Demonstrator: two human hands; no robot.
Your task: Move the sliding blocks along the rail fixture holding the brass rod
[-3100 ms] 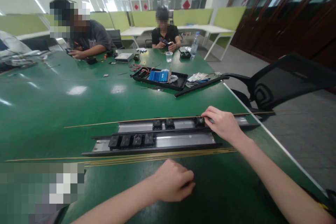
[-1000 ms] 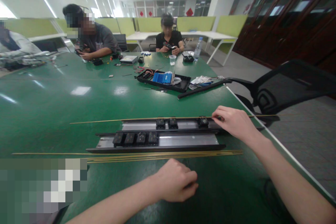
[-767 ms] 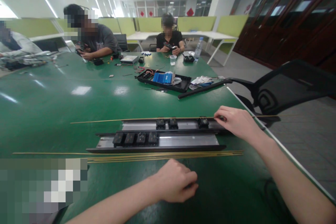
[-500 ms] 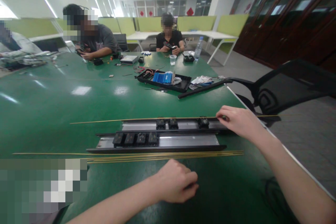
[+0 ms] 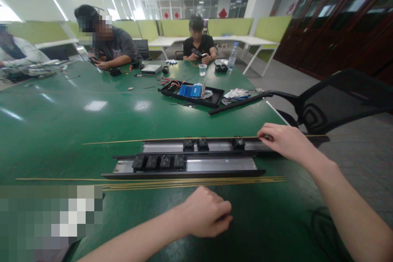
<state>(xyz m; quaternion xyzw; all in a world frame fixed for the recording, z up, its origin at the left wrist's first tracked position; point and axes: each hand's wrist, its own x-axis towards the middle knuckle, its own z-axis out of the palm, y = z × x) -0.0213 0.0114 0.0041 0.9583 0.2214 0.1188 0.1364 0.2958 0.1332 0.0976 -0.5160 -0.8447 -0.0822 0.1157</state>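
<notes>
In the head view, the thumb and fingertips of my right hand (image 5: 276, 138) pinch a long thin brass-coloured rod (image 5: 166, 139). The rod runs along the far side of the rear channel rail (image 5: 167, 147), which holds several black blocks (image 5: 202, 144). Nearer to me lies a second channel rail (image 5: 219, 164) with several black blocks (image 5: 152, 162) side by side at its left. A bundle of thin brass-coloured rods (image 5: 190, 183) lies along its near side. My left hand (image 5: 208, 215) hangs over the table just below the bundle, fingers curled closed, nothing visible in them.
Farther back on the green table (image 5: 123, 123) are a black tray (image 5: 211, 101) with a blue item, a cloth (image 5: 236, 95), a black bar (image 5: 236, 104) and a bottle (image 5: 232, 58). Co-workers sit across. A black mesh chair (image 5: 340, 94) stands at the right edge.
My right hand has shifted slightly right along the rod, and its fingers show more of a gap behind the pinch. My left hand and the rails have not moved.
</notes>
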